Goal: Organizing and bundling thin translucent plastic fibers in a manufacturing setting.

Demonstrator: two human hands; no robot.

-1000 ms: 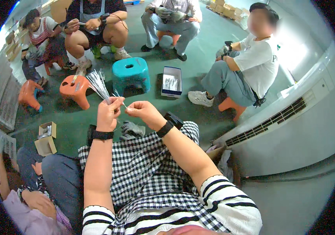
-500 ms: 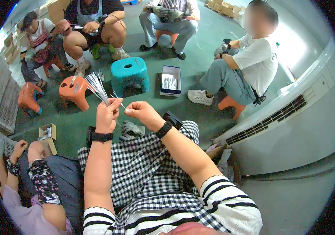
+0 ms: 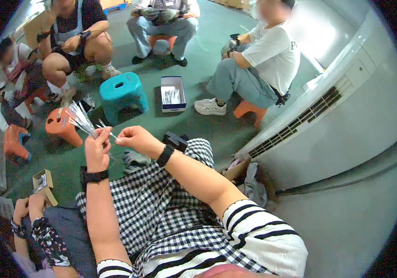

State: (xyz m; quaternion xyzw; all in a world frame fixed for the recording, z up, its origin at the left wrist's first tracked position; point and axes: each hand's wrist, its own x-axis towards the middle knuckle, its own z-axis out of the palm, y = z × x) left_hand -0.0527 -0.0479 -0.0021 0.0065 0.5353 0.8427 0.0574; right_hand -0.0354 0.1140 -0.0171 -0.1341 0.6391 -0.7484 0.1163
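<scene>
My left hand [image 3: 98,150] is closed around a bundle of thin, whitish, wire-like strips [image 3: 81,118], which fan out upward and to the left. Close beside it, my right hand [image 3: 138,140] pinches the end of one thin strip [image 3: 113,135] between thumb and fingertips. That strip runs from the left hand's fingers, with a few shorter ends sticking up next to it. The exact kind of strip is too fine to make out. Below the hands, a pair of grey knitted gloves [image 3: 136,161] lies by my checked apron [image 3: 147,199].
Ahead stand a teal stool [image 3: 123,92], orange stools [image 3: 61,124] and an open box [image 3: 173,110] of similar pale strips. Several people sit around; a neighbour's hands [image 3: 28,206] are near a small carton [image 3: 49,194] at left. A large pale cabinet [image 3: 328,139] rises at right.
The whole view has shifted, so stools, box and people appear farther left. My hands keep their grips, still close together. The neighbour's hands at left have come together.
</scene>
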